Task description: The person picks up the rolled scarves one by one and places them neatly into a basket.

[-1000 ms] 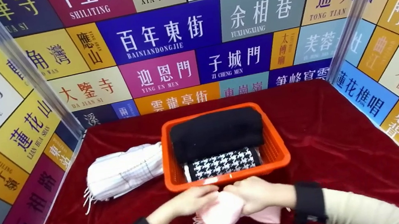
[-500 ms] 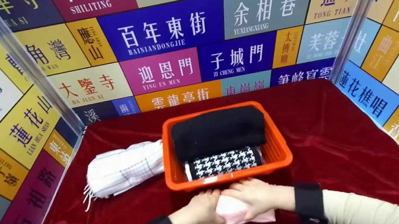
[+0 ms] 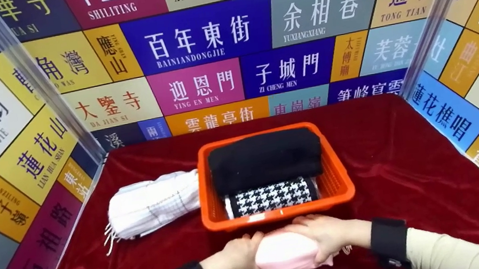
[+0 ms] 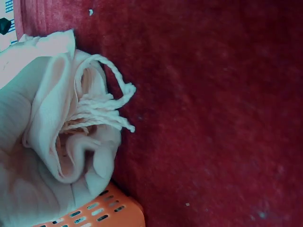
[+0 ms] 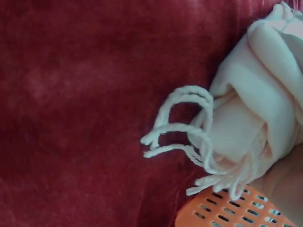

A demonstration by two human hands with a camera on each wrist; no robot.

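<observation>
A pink scarf (image 3: 286, 255), folded into a thick bundle, sits at the near side of the table in front of the basket. My left hand (image 3: 240, 254) grips its left end, thumb toward me and fingers on the far side. At the right end, my right hand (image 3: 325, 235) holds it the same way. The left wrist view shows the left palm and fingers curled round the folded layers, with twisted fringe (image 4: 106, 106) sticking out. More fringe (image 5: 189, 127) hangs loose from the scarf's other end in the right wrist view, where most of the right hand is out of frame.
An orange plastic basket (image 3: 339, 177) stands just beyond my hands, holding a rolled black cloth (image 3: 265, 158) and a black-and-white houndstooth roll (image 3: 273, 197). Left of it lies a white checked, fringed scarf (image 3: 153, 205). Dark red velvet (image 3: 399, 188) covers the table; sign-printed walls rise behind.
The pink scarf has gone from a loose, bent bundle to a more compact, level roll. My hands have moved from close together to its two ends.
</observation>
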